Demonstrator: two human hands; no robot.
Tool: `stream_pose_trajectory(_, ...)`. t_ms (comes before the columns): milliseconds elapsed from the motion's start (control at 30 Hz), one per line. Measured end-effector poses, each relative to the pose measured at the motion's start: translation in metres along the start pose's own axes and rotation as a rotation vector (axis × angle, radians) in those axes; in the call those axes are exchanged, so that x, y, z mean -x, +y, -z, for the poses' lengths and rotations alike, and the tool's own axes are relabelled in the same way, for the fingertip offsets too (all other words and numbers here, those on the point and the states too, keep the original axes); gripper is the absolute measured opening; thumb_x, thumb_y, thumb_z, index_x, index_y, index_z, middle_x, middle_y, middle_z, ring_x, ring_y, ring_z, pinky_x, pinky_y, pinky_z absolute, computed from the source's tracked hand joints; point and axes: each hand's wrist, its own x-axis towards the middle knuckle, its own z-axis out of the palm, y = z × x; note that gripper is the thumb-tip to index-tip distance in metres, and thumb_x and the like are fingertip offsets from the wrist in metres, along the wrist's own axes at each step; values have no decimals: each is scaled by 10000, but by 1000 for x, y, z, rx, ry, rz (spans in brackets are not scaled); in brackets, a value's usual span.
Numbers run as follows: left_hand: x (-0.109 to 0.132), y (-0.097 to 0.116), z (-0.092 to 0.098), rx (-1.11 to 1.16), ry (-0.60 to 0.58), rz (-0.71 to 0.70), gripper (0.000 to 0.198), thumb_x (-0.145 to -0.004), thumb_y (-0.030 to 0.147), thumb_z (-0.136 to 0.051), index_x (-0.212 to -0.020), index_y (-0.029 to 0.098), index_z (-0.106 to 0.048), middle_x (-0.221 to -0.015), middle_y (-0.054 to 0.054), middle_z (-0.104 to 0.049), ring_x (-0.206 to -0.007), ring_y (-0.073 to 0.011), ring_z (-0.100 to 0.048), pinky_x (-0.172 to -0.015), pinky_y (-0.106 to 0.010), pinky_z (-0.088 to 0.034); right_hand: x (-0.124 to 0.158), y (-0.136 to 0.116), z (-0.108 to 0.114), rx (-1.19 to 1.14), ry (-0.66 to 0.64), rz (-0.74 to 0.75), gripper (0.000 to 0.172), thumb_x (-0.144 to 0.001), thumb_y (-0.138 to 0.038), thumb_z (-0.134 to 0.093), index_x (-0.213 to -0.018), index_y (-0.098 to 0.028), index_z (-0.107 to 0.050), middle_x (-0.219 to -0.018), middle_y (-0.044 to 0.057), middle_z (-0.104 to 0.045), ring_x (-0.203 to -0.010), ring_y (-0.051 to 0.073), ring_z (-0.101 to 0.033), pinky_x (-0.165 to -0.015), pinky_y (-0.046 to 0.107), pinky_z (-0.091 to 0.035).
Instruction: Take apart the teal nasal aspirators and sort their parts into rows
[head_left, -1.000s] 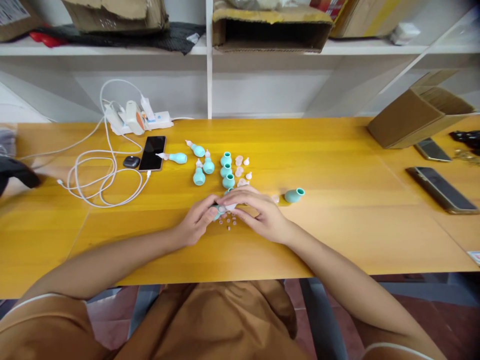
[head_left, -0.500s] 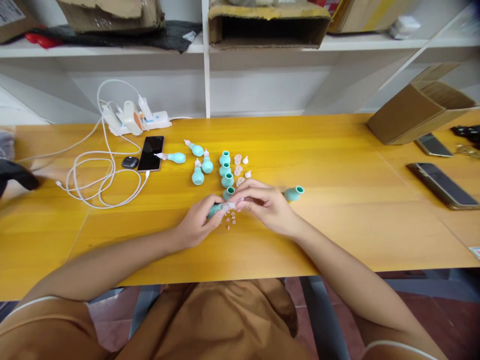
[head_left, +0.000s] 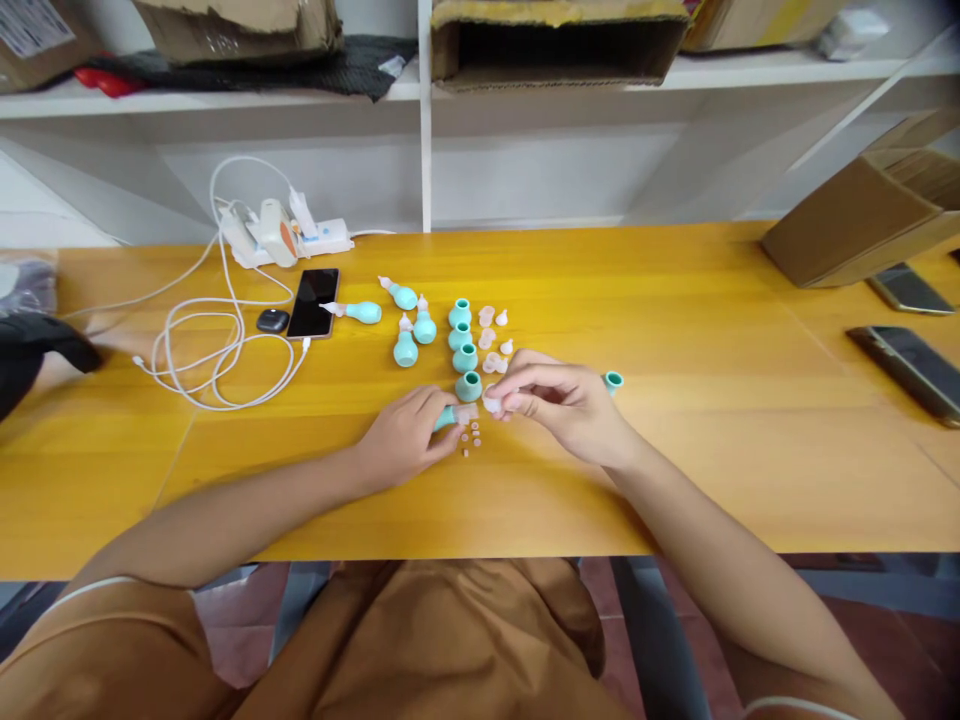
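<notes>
My left hand (head_left: 401,438) is wrapped round a teal squeeze bulb (head_left: 445,418) lying on its side, with a clear plastic collar (head_left: 466,412) at its mouth. Just to the right, my right hand (head_left: 566,405) pinches a small translucent piece (head_left: 493,404) between thumb and fingers, apart from the collar. Beyond the hands stands a column of open teal bulbs (head_left: 465,358). Beside it lie clear collars (head_left: 487,338) and small pointed tips (head_left: 502,318). Tiny pinkish rings (head_left: 475,434) are scattered below the hands. One more open bulb (head_left: 613,382) is partly hidden behind my right hand.
Several bulbs fitted with nozzles (head_left: 405,348) lie left of the column, one resting on a phone (head_left: 313,303). White cables (head_left: 225,400), an earbud case (head_left: 272,320) and a power strip (head_left: 326,238) are further left. At right are a cardboard box (head_left: 840,225) and two phones (head_left: 911,365).
My right hand has drawn away to the right from the bulb in my left hand, taking the small translucent piece off the collar's end. The view has shifted slightly.
</notes>
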Motion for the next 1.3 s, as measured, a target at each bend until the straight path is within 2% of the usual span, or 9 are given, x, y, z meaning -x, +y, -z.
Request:
stream_pose_trajectory(133, 1, -3, -6, -78, -12, -10, 138, -1072, 325, -645, -1115, 197, -618, -1034, -68, -730, -986, -259, -719, -885, -392, -570, -1, 5, -2, 304, 23, 163, 120, -1036, -352, -805, -1123, -329, -884, -1012, 52, -763, -916, 207, -715, -825, 398, -627)
stream_pose_trajectory(233, 2, -6, -8, -65, -14, -13, 149, -1052, 315, -664, -1129, 198, -613, -1055, -71, -722, -1009, -268, -713, -912, -410, -575, -2, 10, -4, 372, -36, 200, 145, -1066, -324, -760, -1164, -317, -867, -1039, 56, -768, -930, 207, -714, -838, 399, -615)
stream_pose_trajectory(400, -1, -5, -3, 59, 13, 48, 177, -1013, 300, -698, -1143, 213, -615, -1050, -49, -689, -981, -238, -694, -892, -377, -565, -3, 11, -5, 323, 8, 113, 111, -1043, -350, -789, -1114, -292, -852, -1034, 51, -761, -930, 195, -724, -820, 366, -619)
stream_pose_trajectory(533, -4, 0, 4, 262, 180, 107, 93, -1002, 252, -686, -1034, 227, -603, -950, -3, -657, -848, -165, -645, -814, -310, -534, -1, 11, -8, 41, 30, -32, 121, -985, -344, -865, -1051, -255, -816, -1026, 36, -789, -933, 176, -766, -871, 350, -645)
stream_pose_trajectory(633, -3, 0, 6, 465, 268, 80, 196, -989, 318, -772, -991, 222, -601, -938, -2, -664, -820, -149, -638, -780, -296, -528, 1, 11, -12, -116, -40, -125, 151, -955, -337, -896, -1011, -227, -809, -1055, 48, -802, -949, 169, -793, -893, 338, -669)
stream_pose_trajectory(767, 0, -2, 4, 644, 212, 94, 340, -917, 426, -900, -987, 210, -647, -932, -17, -701, -825, -161, -673, -770, -307, -546, 1, 11, -18, -104, -132, -169, 227, -927, -404, -918, -977, -205, -819, -1044, 63, -794, -897, 179, -806, -843, 348, -692)
stream_pose_trajectory(1000, -1, 1, 4, 754, 129, 136, 280, -956, 405, -853, -1002, 208, -658, -924, -35, -738, -823, -168, -697, -758, -313, -567, 2, 14, -16, -94, -142, -212, 274, -912, -442, -928, -942, -194, -815, -987, 69, -829, -863, 186, -807, -790, 346, -685)
stream_pose_trajectory(1167, -4, 4, 5, 717, 170, 79, 148, -979, 271, -776, -1022, 212, -647, -958, -35, -750, -837, -161, -713, -777, -303, -575, 1, 10, -9, -65, -122, -201, 290, -912, -460, -926, -940, -198, -806, -990, 73, -834, -867, 193, -806, -793, 356, -682)
stream_pose_trajectory(1300, -6, 2, 5, 449, 124, 50, 88, -956, 196, -713, -993, 217, -636, -954, -24, -723, -845, -165, -695, -800, -303, -559, -5, -1, 15, 222, 30, -33, 230, -944, -439, -896, -925, -238, -786, -1005, 70, -823, -881, 210, -770, -739, 359, -630)
